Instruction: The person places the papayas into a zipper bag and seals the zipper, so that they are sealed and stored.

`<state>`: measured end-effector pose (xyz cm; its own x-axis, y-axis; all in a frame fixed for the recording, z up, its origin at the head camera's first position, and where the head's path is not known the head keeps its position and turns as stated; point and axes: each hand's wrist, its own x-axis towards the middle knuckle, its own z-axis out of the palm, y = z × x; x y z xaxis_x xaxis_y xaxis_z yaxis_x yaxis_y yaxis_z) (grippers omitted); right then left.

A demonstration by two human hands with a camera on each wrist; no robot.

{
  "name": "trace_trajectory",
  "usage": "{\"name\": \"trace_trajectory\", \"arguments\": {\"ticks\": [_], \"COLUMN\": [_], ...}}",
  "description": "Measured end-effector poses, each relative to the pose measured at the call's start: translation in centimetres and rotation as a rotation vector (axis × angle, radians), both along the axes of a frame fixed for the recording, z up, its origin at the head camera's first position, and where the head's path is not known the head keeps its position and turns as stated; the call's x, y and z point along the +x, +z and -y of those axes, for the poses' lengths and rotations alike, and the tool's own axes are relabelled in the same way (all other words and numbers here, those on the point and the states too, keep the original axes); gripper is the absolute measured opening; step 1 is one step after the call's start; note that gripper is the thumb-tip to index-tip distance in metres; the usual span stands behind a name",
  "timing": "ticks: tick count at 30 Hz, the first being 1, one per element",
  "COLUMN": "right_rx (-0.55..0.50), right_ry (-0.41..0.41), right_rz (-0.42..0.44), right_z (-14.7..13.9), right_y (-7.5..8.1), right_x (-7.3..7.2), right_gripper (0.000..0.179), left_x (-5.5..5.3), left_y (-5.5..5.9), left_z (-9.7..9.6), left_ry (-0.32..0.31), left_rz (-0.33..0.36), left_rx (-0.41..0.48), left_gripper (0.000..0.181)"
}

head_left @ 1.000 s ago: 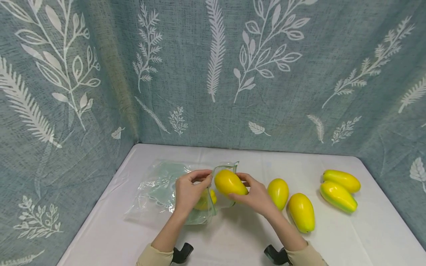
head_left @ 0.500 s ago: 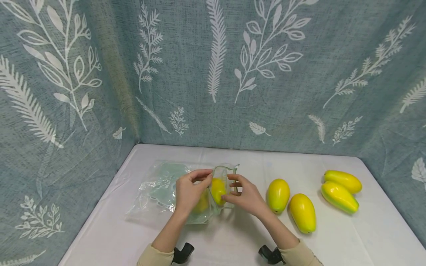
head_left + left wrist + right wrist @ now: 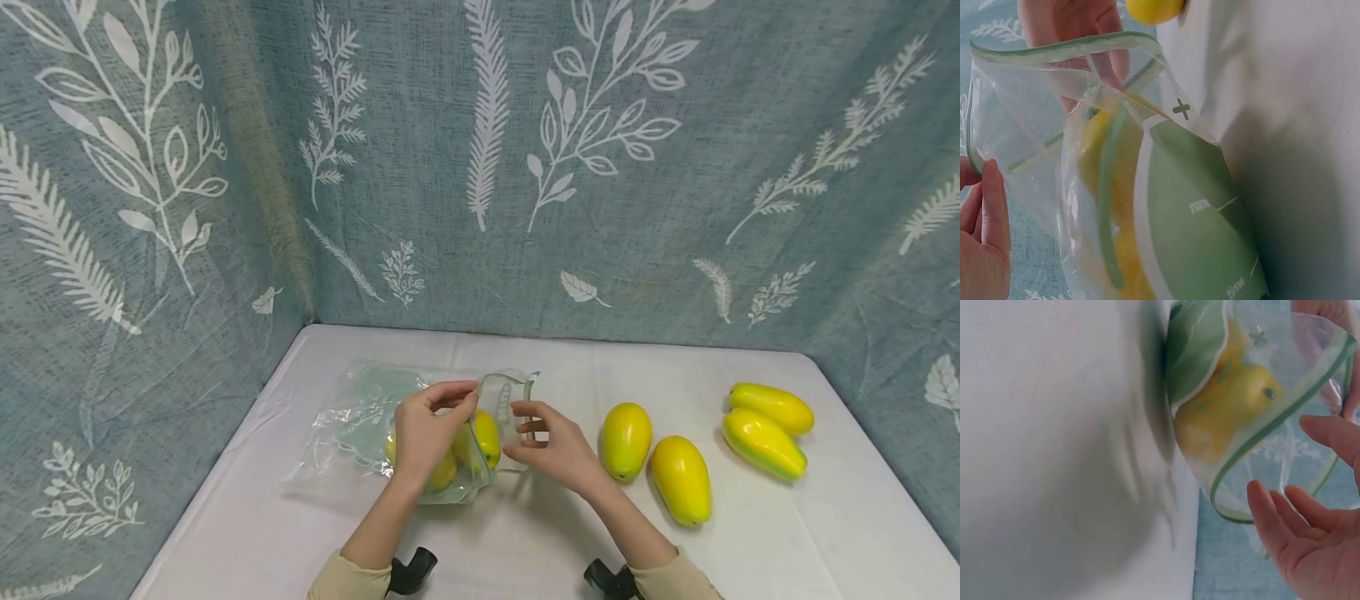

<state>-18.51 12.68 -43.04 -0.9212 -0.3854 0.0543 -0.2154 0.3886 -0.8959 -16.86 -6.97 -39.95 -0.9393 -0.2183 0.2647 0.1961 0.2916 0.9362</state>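
A blue-green, leaf-printed curtain (image 3: 450,167) hangs at twelve o'clock beyond the white-covered worktop (image 3: 525,542). On that, toward nine o'clock, lies a clear, green-trimmed zip bag (image 3: 1191,206), its mouth gaping toward three. My left hand (image 3: 427,429) has thumb and fingertips pinched together on the bag's rim; my right hand (image 3: 557,443), at the mouth, is about half spread, fingers loosely bent and apart, with nothing in its hold, and I cannot tell whether its fingertips touch the plastic. At least two yellow mangoes (image 3: 1229,412) sit inside the bag, one just within its mouth. Near my right hand, around three o'clock, lie two loose mangoes (image 3: 681,481); farther out at three, two greenish-yellow mangoes (image 3: 763,446) lie side by side. The bag's green panel carries small lettering (image 3: 1199,206) reading "name".
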Motion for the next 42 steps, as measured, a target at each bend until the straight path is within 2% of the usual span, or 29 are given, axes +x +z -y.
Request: {"name": "trace_trajectory", "arguments": {"ticks": [12, 24, 26, 33, 42], "right_rx": [-0.063, 0.013, 0.022, 0.027, 0.042], "right_ry": [-0.114, -0.223, -0.234, -0.295, -0.344], "right_rz": [-0.006, -0.104, -0.101, 0.011, -0.056], "right_z": [-2.2, -5.9, -6.5, -8.3, -10.8], "right_y": [0.6, 1.6, 1.8, 2.2, 2.5], "right_x": [0.3, 0.9, 0.9, 1.1, 1.5], "right_gripper": [0.056, 0.058, 0.059, 0.069, 0.073], "left_x": [0.0, 0.1, 0.1, -0.1, -0.3], "left_y": [-0.1, -0.1, -0.1, -0.3, -0.5], "left_z": [0.2, 0.4, 0.4, 0.5, 0.5], "left_ry": [0.012, 0.01, 0.01, 0.007, 0.01], "left_rz": [-0.007, -0.002, -0.004, 0.001, 0.029], "left_rx": [-0.005, -0.008, -0.008, -0.001, 0.009], "left_gripper": [0.011, 0.011, 0.011, 0.011, 0.011]}}
